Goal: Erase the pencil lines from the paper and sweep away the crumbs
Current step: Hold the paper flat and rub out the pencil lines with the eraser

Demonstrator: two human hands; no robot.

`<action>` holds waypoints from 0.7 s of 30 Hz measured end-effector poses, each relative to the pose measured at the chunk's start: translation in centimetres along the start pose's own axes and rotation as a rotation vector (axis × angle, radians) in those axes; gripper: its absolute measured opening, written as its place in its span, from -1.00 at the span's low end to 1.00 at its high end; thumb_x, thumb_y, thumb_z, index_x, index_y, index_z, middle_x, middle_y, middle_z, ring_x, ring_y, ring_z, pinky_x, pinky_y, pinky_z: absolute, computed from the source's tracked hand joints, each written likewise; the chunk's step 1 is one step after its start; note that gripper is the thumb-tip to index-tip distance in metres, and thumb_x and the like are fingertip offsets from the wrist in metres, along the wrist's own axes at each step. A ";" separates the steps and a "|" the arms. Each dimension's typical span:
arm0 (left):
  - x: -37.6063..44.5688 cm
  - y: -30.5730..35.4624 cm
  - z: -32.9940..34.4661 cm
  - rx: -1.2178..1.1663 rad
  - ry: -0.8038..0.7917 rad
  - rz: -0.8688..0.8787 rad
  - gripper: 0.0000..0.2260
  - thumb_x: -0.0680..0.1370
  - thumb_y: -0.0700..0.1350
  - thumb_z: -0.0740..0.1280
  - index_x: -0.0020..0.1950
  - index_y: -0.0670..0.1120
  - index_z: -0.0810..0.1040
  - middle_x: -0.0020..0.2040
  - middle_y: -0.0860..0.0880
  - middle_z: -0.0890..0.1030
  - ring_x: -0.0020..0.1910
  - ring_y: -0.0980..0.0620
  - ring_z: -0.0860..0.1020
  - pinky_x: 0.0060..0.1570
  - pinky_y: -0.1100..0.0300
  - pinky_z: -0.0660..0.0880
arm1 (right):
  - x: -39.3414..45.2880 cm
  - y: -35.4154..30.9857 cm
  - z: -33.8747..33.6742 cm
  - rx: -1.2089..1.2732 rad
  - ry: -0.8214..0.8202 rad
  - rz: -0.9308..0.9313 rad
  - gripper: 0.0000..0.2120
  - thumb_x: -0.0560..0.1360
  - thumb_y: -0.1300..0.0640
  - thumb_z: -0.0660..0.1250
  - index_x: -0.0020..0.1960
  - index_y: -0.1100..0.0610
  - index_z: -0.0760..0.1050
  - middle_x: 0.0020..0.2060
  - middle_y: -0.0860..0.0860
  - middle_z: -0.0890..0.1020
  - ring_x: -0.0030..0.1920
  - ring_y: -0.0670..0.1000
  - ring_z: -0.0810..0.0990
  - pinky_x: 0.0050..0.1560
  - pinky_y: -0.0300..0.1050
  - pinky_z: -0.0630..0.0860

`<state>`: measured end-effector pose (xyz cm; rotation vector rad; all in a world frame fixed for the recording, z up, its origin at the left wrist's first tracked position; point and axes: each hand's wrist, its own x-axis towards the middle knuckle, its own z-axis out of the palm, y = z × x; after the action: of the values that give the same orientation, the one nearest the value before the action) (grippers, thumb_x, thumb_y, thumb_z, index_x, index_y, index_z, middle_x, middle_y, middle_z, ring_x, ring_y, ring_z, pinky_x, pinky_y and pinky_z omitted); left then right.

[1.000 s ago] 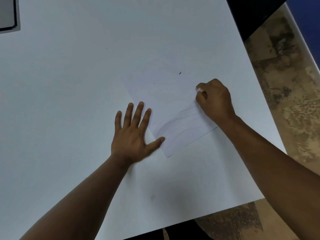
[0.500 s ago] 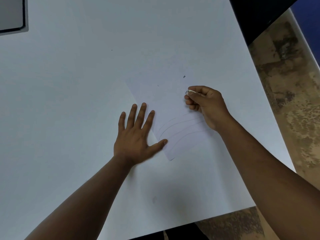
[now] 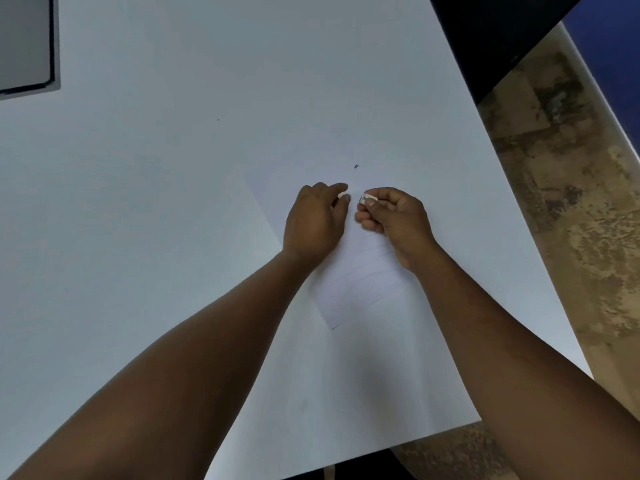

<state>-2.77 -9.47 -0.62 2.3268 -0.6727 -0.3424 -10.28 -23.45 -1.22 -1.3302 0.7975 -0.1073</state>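
Note:
A white sheet of paper (image 3: 346,299) lies tilted on the white table (image 3: 156,202). Faint curved pencil lines (image 3: 367,280) cross its near part. My right hand (image 3: 394,223) hovers over the sheet and pinches a small white eraser (image 3: 364,198) between thumb and forefinger. My left hand (image 3: 313,225) is just left of it with fingers curled. Its forefinger and thumb seem to pinch a small white bit (image 3: 342,195), a finger's width from the eraser. A dark crumb (image 3: 356,166) sits beyond both hands.
A grey panel with a dark edge (image 3: 26,43) lies at the table's far left corner. The table's right edge (image 3: 512,216) runs diagonally beside mottled brown floor (image 3: 571,202). A black object (image 3: 491,36) stands at the far right corner.
My left hand lifted from lying flat on the paper's left edge and moved up to the right hand, fingers now curled. The right hand stayed over the sheet with the eraser.

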 end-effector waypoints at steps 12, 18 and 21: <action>2.1 0.9 1.4 -0.082 -0.077 -0.062 -0.80 0.67 -0.03 0.29 -0.08 -0.08 0.59 -0.17 0.09 0.57 -0.19 0.12 0.49 -0.21 0.20 0.36 | 0.1 0.2 -0.2 0.069 0.008 0.010 -0.85 0.59 0.27 0.30 0.14 0.26 0.54 -0.07 0.16 0.70 -0.11 0.04 0.71 -0.05 -0.16 0.65; 1.7 0.6 0.7 -0.076 -0.005 -0.064 -0.87 0.66 -0.14 0.26 0.12 -0.11 0.58 -0.08 0.07 0.53 -0.10 0.05 0.48 -0.10 0.15 0.37 | 0.0 0.0 -0.2 0.128 0.041 0.041 -0.90 0.56 0.24 0.35 0.07 0.21 0.56 -0.17 0.08 0.70 -0.11 0.06 0.73 -0.13 -0.21 0.62; 0.9 0.1 0.2 -0.059 0.040 -0.039 -0.74 0.63 -0.25 0.23 0.27 -0.12 0.58 0.03 0.00 0.63 0.02 0.00 0.54 0.00 0.15 0.42 | -0.1 -0.1 -0.1 0.158 0.060 0.042 -0.92 0.55 0.23 0.37 0.04 0.19 0.57 -0.19 0.08 0.69 -0.14 0.07 0.73 -0.13 -0.18 0.62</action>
<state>-2.17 -10.12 -0.68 2.2869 -0.5910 -0.3284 -10.38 -23.52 -1.14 -1.1649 0.8492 -0.1742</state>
